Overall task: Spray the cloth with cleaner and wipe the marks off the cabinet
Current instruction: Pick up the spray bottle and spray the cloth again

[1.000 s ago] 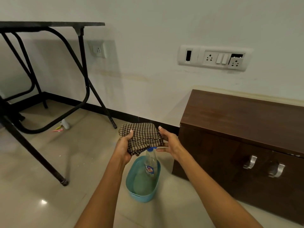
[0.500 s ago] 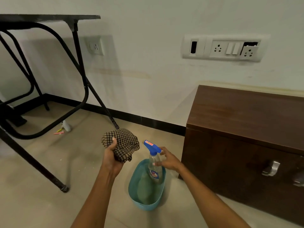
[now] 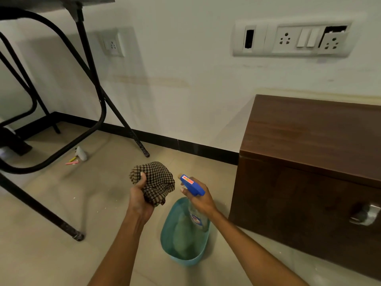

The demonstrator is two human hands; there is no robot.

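1. Beige floor tiles [image 3: 61, 254] meet a white wall with two socket plates, one wide [image 3: 291, 39] and one small [image 3: 113, 45]. One black table frame [image 3: 99, 96] stands at the left.
2. One brown cabinet [image 3: 309, 141] sits at the right, with one metal handle [image 3: 365, 216] showing.
3. One checked cloth [image 3: 158, 182] is bunched in the left hand [image 3: 140, 199], fingers clenched round it.
4. The right hand [image 3: 201, 201] grasps one spray bottle [image 3: 192, 185], nozzle toward the cloth, over one teal basin [image 3: 165, 238].
5. Small floor bits [image 3: 77, 157], perhaps chalk, lie under the frame.

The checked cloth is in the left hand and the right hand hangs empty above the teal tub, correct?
Not empty: the head view shows the right hand gripping a spray bottle above the teal tub; the rest holds.
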